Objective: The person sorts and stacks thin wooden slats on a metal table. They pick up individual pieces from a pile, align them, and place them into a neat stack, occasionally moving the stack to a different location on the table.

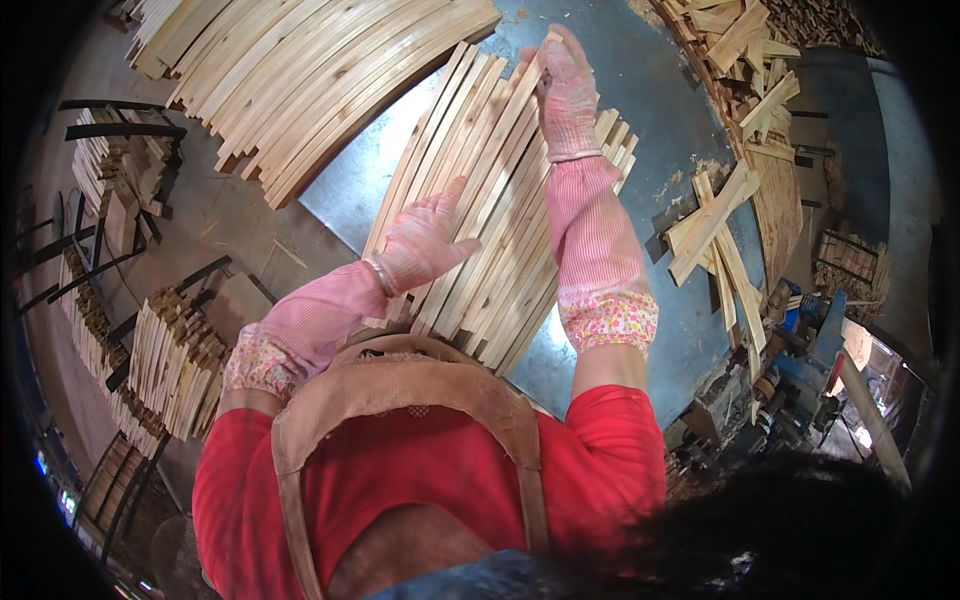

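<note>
— Where do we stand with the wooden slats?

— We have them gathered in one flat bundle on the blue metal table, lying side by side and running away from us. Our left hand, in its pink glove, rests spread flat on the near left part of the bundle, gripping nothing. Our right hand reaches to the far end, fingers laid over the slat tips; we cannot tell whether it pinches one or only presses.

— So is the bundle squared up?

— Not quite, we judge. The far ends on the right are stepped and uneven, so evening them out looks unfinished.

— And the rest?

— A large stack of long slats lies beyond on the left, a few loose offcuts sit crossed on the table's right, and more stacked pieces stand on the floor beside us.
</note>
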`<state>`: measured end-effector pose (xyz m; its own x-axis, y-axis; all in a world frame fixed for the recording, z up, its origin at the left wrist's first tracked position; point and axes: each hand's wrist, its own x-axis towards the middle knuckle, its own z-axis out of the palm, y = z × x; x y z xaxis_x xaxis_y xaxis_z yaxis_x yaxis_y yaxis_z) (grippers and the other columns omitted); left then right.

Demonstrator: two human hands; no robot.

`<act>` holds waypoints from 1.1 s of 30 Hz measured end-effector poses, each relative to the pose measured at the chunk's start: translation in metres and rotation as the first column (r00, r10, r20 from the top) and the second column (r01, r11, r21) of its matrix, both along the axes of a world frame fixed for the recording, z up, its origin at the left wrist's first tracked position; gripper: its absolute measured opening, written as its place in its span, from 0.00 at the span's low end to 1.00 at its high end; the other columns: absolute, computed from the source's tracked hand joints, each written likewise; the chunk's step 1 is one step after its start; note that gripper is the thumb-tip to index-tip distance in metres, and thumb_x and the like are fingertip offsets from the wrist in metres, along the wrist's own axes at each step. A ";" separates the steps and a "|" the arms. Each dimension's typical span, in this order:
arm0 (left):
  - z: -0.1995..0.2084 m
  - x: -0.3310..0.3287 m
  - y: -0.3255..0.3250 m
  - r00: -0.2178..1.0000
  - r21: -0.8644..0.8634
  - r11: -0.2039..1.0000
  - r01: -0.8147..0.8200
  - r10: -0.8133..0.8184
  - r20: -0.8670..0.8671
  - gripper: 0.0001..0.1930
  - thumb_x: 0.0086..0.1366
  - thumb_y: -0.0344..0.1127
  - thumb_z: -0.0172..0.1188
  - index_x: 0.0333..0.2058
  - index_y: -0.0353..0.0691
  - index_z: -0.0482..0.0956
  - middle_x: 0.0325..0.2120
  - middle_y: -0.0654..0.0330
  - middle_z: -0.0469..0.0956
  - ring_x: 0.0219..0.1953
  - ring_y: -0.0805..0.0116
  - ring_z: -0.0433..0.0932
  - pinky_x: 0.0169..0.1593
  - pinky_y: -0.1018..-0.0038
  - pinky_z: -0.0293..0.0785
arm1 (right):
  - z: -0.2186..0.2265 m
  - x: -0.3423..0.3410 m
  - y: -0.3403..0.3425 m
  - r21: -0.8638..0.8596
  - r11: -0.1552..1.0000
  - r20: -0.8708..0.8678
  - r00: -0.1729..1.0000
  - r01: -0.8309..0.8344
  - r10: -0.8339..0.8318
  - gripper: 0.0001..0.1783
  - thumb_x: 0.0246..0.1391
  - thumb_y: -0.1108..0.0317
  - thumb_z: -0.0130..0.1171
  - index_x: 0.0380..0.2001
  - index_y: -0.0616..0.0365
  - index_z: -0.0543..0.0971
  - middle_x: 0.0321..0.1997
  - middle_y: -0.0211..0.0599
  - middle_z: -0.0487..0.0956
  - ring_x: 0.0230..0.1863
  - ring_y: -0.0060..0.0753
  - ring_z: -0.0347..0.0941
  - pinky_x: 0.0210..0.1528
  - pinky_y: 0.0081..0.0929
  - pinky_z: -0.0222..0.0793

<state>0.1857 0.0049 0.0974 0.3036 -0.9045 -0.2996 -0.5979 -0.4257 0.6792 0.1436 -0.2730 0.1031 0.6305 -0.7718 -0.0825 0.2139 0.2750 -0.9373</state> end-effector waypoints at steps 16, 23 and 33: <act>-0.004 0.254 0.025 0.599 -0.131 0.970 -0.203 0.229 0.767 0.39 0.68 0.56 0.70 0.69 0.35 0.74 0.53 0.53 0.85 0.55 0.57 0.83 0.60 0.62 0.78 | -0.112 -0.294 0.009 -0.585 0.773 -0.683 0.366 0.245 -0.632 0.40 0.69 0.48 0.60 0.73 0.65 0.69 0.69 0.54 0.77 0.68 0.53 0.74 0.73 0.42 0.64; -0.076 0.102 -0.033 0.992 -0.004 0.996 -0.094 0.094 0.084 0.47 0.65 0.59 0.67 0.73 0.33 0.66 0.75 0.41 0.63 0.75 0.41 0.64 0.78 0.59 0.58 | -0.125 -0.270 -0.001 -0.231 0.930 -0.962 0.213 -0.286 -0.173 0.49 0.65 0.33 0.58 0.72 0.65 0.72 0.69 0.66 0.73 0.72 0.65 0.66 0.75 0.48 0.61; -0.126 0.063 -0.042 0.511 0.006 0.872 -0.490 0.293 -0.808 0.45 0.69 0.39 0.63 0.79 0.31 0.53 0.72 0.48 0.66 0.71 0.60 0.67 0.73 0.71 0.62 | -0.138 -0.233 0.053 0.041 0.941 -0.424 0.859 0.335 -0.287 0.48 0.64 0.59 0.69 0.79 0.66 0.58 0.72 0.49 0.73 0.69 0.44 0.72 0.72 0.37 0.67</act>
<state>0.2482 -0.0372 -0.0287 0.3872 -0.8169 -0.4275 0.3823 -0.2797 0.8807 -0.0898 -0.2195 -0.0351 0.2514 -0.8929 -0.3735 -0.0869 0.3635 -0.9275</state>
